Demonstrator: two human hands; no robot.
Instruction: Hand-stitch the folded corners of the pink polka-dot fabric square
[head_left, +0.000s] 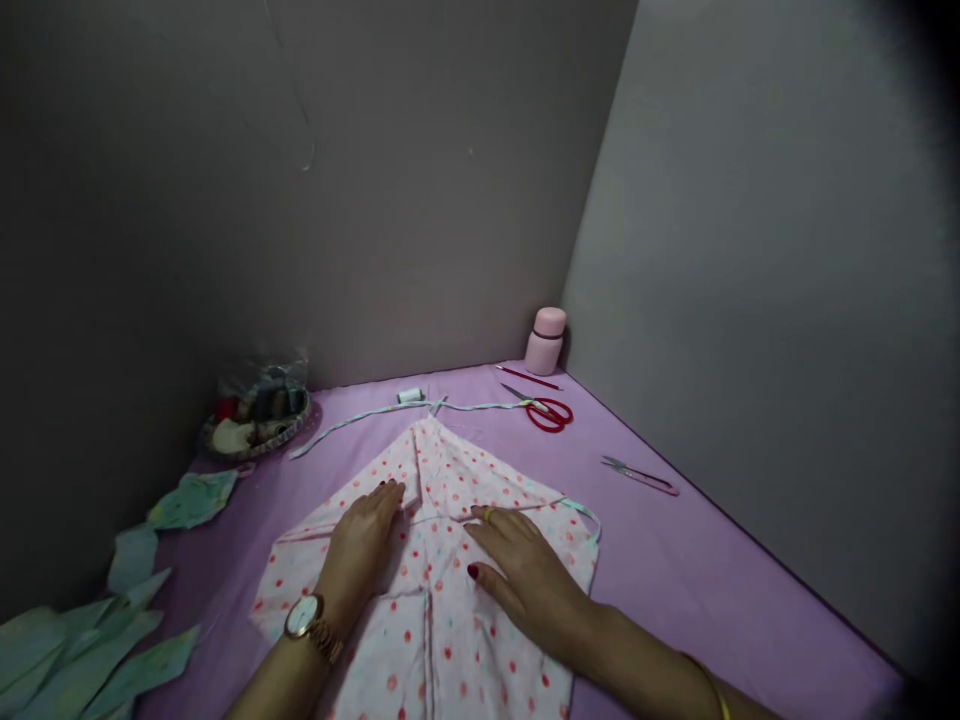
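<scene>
A white cloth piece with red and pink dots (450, 560) lies spread in front of me, with folds and seams and a pointed far end. My left hand (364, 535) rests on its left part, fingers stretched out flat near a folded edge. On the right part lies my right hand (517, 575), palm down with the fingers spread. Neither hand grips anything. A thin patterned cord (360, 415) runs sideways past the cloth's far tip. At the right edge of the cloth a small pale green loop (585, 512) sticks out.
Red-handled scissors (547, 413), a red pencil (529, 377), a white thread spool (410, 396) and a pink flask (545, 342) are at the back. Thread snips (640, 475) lie right. Left are a basket of spools (281, 435) and green fabric scraps (82, 640). Walls border the purple tabletop (697, 590).
</scene>
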